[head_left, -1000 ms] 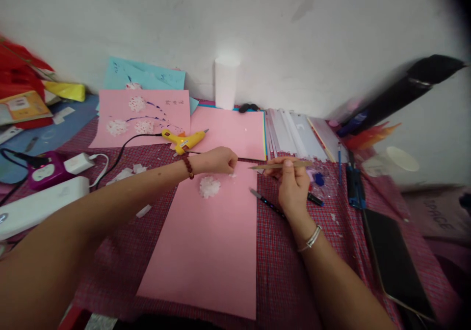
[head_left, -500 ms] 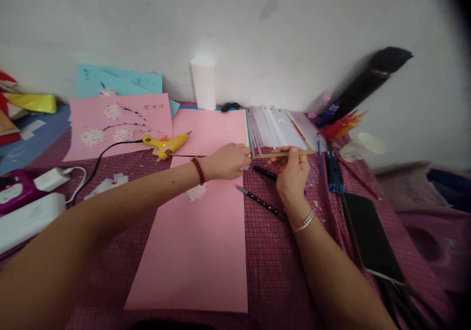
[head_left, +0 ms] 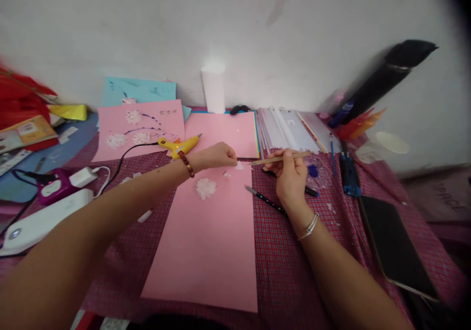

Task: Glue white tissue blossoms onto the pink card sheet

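My left hand (head_left: 221, 154) is above the top of a long pink paper sheet (head_left: 206, 256), thumb and fingers pinched on a small white scrap of paper (head_left: 239, 165). Another small white piece (head_left: 227, 174) shows just below the hand. On the sheet sits a round fluffy white paper flower (head_left: 206, 188). In my right hand (head_left: 292, 178) is a thin wooden stick (head_left: 270, 160), gripped like a pen, its tip pointing left at the scrap with a small gap. Beneath that hand lie a dark pen with coloured dots (head_left: 265, 198) and a black marker (head_left: 311, 191).
A yellow glue gun (head_left: 180, 147) lies left of my left wrist, its cord trailing left. Behind it is a pink sheet with white flowers (head_left: 140, 123). A white power strip (head_left: 47, 219) is at the left. Clear plastic sleeves (head_left: 285, 131) and a black notebook (head_left: 395, 244) are at the right.
The view has shifted, so everything sits further right. My left hand has drawn away from the stick's tip, uncovering the white scrap and the paper flower. The right hand still holds the stick.
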A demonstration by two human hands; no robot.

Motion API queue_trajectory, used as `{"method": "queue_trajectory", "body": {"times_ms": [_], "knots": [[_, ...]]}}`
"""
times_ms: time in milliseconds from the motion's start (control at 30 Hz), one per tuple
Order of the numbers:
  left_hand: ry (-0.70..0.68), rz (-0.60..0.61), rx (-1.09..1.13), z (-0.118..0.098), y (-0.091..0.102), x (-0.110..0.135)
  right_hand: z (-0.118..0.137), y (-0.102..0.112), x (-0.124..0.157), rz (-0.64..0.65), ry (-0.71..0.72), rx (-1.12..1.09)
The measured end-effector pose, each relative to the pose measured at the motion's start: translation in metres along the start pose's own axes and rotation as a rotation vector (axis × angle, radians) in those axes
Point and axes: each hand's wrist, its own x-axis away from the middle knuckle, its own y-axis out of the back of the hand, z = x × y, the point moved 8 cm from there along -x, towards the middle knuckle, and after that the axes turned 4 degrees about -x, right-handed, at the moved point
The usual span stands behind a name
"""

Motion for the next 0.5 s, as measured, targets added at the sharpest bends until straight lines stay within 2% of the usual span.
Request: {"method": "queue_trajectory", "body": {"times_ms": [167,367,500], "knots": [[0.029,0.055,-0.017,-0.004,-0.011,0.001,-0.004,-0.007,0.005,0.054,-0.014,-0.004],[0.087,0.052,-0.014,-0.024,-0.005,0.015,-0.003,-0.01,0.006,0.071,0.009,-0.09],[0.165,0.064,-0.119,-0.025,-0.006,0.019,-0.001,-0.017,0.01,0.114,0.033,-0.115]]}}
